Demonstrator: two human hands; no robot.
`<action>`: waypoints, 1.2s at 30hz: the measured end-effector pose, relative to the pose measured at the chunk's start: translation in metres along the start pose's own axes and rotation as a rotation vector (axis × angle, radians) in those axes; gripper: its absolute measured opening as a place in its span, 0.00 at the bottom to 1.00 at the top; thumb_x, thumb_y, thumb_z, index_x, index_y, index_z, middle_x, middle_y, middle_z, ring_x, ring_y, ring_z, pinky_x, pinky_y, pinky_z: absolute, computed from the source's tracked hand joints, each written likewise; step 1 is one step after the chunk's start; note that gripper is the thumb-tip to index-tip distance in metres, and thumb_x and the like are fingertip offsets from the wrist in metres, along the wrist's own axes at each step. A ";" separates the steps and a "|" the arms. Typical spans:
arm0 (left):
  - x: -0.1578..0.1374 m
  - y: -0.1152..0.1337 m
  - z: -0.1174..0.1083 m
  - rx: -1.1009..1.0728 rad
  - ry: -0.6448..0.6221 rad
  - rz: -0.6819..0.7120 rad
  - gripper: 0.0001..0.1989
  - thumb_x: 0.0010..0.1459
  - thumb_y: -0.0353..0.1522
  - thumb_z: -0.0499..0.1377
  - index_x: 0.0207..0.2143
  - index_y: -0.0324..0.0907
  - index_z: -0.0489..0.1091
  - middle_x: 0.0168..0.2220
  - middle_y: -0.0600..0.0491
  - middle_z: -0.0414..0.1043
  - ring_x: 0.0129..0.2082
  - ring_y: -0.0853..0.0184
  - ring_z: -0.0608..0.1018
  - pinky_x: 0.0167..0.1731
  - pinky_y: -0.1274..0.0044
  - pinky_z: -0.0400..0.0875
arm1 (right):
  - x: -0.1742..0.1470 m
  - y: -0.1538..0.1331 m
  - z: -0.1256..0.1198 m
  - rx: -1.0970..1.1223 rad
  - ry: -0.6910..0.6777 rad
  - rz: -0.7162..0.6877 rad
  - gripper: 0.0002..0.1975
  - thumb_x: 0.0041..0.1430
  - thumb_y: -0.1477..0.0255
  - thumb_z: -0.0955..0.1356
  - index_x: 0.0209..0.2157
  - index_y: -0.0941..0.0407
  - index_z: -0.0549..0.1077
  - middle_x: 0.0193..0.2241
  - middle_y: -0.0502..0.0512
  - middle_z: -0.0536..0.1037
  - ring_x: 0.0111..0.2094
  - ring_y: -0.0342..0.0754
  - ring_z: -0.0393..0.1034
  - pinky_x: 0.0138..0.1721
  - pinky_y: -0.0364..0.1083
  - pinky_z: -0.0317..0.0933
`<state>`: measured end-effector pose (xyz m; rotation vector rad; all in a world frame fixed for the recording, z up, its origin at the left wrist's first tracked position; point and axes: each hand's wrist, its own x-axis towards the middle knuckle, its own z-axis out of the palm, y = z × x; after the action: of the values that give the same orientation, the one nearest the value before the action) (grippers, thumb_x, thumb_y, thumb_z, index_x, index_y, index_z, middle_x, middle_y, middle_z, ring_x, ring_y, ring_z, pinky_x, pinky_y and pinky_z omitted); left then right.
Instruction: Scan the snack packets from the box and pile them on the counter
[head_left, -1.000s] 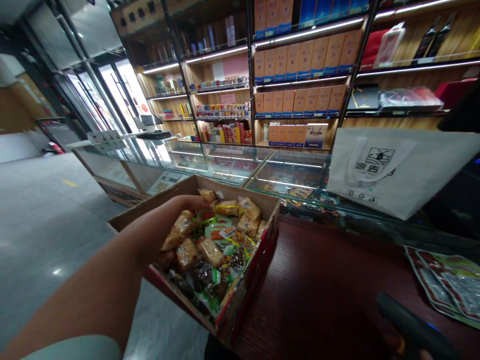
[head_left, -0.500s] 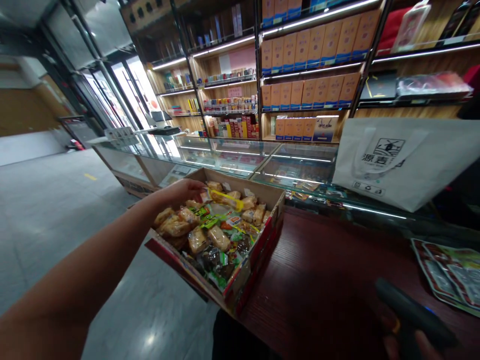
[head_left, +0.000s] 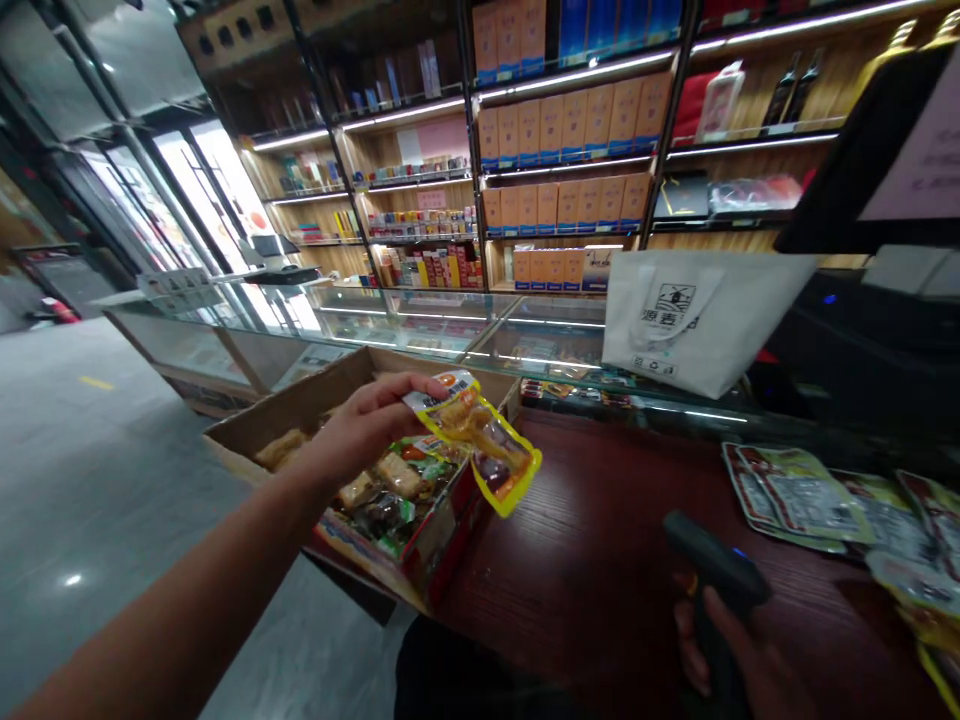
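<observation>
My left hand (head_left: 367,425) pinches the top corner of a yellow-edged vacuum snack packet (head_left: 484,440), which looks like a packaged chicken leg. The packet hangs over the right rim of an open cardboard box (head_left: 450,545). Inside the box lie wrapped bread-like pieces (head_left: 397,472) and small green and dark packets, partly hidden by my left arm. At the lower right, my right hand (head_left: 720,640) grips the handle of a dark barcode scanner (head_left: 716,565), held above the dark red tabletop (head_left: 570,560).
Flat foil packets (head_left: 799,495) lie in a group at the right of the table. Behind stand a white tote bag (head_left: 697,315), a dark monitor (head_left: 862,170) and a glass display counter (head_left: 420,315). Shelves of orange boxes (head_left: 570,125) line the back wall.
My left hand has lifted the yellow-edged packet out of the box and moved it right, over the rim. The view has turned right, bringing the monitor and more foil packets into sight.
</observation>
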<state>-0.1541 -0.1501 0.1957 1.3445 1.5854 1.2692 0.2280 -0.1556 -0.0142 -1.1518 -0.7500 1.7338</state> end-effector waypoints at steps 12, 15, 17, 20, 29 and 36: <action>-0.049 -0.021 0.174 -0.519 -0.514 -0.019 0.26 0.58 0.30 0.67 0.58 0.46 0.65 0.50 0.49 0.78 0.46 0.62 0.81 0.47 0.73 0.73 | -0.055 -0.025 0.017 -0.105 0.131 -0.298 0.27 0.49 0.51 0.76 0.41 0.57 0.75 0.18 0.46 0.74 0.17 0.41 0.60 0.20 0.40 0.56; -0.054 -0.029 0.203 -0.641 -0.540 -0.036 0.39 0.57 0.29 0.68 0.67 0.49 0.54 0.49 0.49 0.79 0.45 0.62 0.81 0.46 0.73 0.75 | -0.062 -0.024 0.015 -0.194 0.215 -0.284 0.22 0.43 0.55 0.79 0.32 0.57 0.76 0.17 0.47 0.74 0.18 0.43 0.63 0.20 0.42 0.59; -0.057 -0.033 0.217 -0.699 -0.515 -0.062 0.43 0.56 0.29 0.68 0.68 0.48 0.50 0.47 0.49 0.80 0.43 0.62 0.82 0.44 0.74 0.75 | -0.064 -0.023 0.014 -0.205 0.294 -0.268 0.22 0.40 0.56 0.80 0.32 0.57 0.77 0.21 0.51 0.79 0.23 0.49 0.71 0.26 0.45 0.65; -0.064 -0.039 0.234 -0.780 -0.437 -0.140 0.45 0.54 0.28 0.70 0.68 0.45 0.50 0.44 0.48 0.81 0.40 0.63 0.83 0.43 0.74 0.76 | -0.066 -0.024 0.013 -0.137 0.385 -0.295 0.25 0.41 0.58 0.80 0.39 0.56 0.78 0.33 0.55 0.84 0.34 0.55 0.77 0.37 0.49 0.69; -0.093 -0.049 0.286 -1.107 -0.179 -0.403 0.38 0.52 0.33 0.71 0.63 0.49 0.60 0.43 0.53 0.80 0.38 0.63 0.83 0.40 0.74 0.77 | -0.060 -0.019 0.018 0.000 0.251 -0.262 0.23 0.42 0.59 0.80 0.37 0.56 0.76 0.20 0.47 0.78 0.18 0.44 0.66 0.21 0.42 0.62; -0.111 -0.054 0.297 -1.123 -0.402 -0.455 0.33 0.54 0.56 0.62 0.50 0.40 0.76 0.43 0.47 0.81 0.46 0.55 0.81 0.44 0.72 0.77 | -0.055 -0.010 0.008 -0.047 0.380 -0.297 0.30 0.37 0.61 0.82 0.42 0.55 0.76 0.30 0.50 0.83 0.32 0.51 0.77 0.32 0.44 0.70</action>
<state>0.1309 -0.1861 0.0507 0.4267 0.6063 1.1772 0.2329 -0.2021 0.0183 -1.2825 -0.6877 1.2128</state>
